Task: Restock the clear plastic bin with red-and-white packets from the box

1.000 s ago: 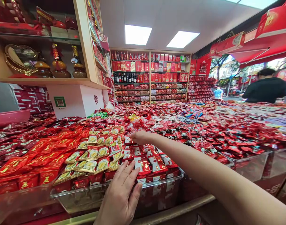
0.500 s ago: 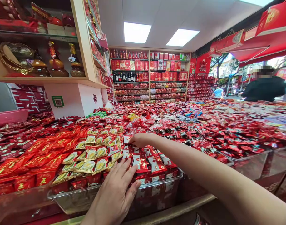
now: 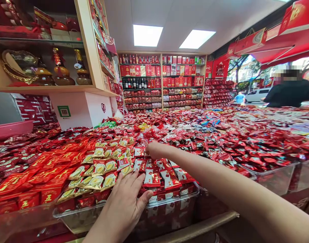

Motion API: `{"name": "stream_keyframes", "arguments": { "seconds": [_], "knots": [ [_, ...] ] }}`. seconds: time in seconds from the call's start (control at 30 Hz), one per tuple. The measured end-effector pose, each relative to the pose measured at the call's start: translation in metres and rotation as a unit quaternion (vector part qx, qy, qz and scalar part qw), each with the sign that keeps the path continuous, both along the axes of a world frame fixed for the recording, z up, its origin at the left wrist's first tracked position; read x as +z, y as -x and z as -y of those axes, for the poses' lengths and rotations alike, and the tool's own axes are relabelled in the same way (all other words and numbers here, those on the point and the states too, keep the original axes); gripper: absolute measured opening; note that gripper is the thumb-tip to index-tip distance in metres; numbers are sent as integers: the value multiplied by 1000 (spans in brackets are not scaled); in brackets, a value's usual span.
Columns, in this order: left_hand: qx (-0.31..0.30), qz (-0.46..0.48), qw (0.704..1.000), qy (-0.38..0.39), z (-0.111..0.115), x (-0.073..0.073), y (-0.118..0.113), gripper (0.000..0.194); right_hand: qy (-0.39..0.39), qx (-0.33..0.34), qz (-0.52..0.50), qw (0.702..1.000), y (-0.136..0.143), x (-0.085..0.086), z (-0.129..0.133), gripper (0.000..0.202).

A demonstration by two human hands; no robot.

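Observation:
My left hand (image 3: 128, 199) lies flat, fingers spread, over the front of a clear bin (image 3: 169, 198), between gold packets (image 3: 100, 167) and red-and-white packets (image 3: 152, 177). It holds nothing that I can see. Farther back, my right hand (image 3: 154, 150) is bent down with its fingers closed at a red-and-white packet (image 3: 139, 152). The fingertips are partly hidden, so whether they grip that packet is unclear. A small red packet (image 3: 122, 163) rests on the gold ones.
Orange-red packets (image 3: 47, 168) fill the left side, and more red packets (image 3: 260, 148) spread to the right. A wooden cabinet (image 3: 93, 88) overhangs at upper left. One person in dark clothes (image 3: 289, 91) stands beyond the display at right.
The camera view has shifted slightly. My right hand has moved a little right, off the edge of the packet it was touching. My left hand remains spread at the bin's front.

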State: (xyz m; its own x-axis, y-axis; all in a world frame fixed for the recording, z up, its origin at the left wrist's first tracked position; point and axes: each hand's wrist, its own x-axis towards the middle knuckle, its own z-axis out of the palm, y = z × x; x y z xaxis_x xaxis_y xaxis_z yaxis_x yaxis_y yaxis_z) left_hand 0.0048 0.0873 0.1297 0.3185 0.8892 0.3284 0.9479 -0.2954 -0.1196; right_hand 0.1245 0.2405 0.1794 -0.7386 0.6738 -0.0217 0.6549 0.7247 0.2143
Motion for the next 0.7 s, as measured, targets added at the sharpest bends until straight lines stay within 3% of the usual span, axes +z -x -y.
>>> {"name": "stream_keyframes", "arguments": {
  "seconds": [0.13,0.23,0.3,0.57,0.7],
  "knots": [
    [-24,-58,994,-88,5,-9,6,54,-7,9,-33,999,-12,0,11,28],
    [-80,-120,966,-213,12,-21,14,50,-2,20,-53,998,-21,-2,21,26],
    [-100,-139,952,-254,14,-28,18,51,5,34,-63,997,-23,-5,25,26],
    [-110,-142,951,-252,10,-30,23,49,8,59,-79,995,-17,-10,26,25],
    [-107,-123,962,-219,11,-41,32,55,11,51,-70,996,-25,-6,26,23]
  ]
}}
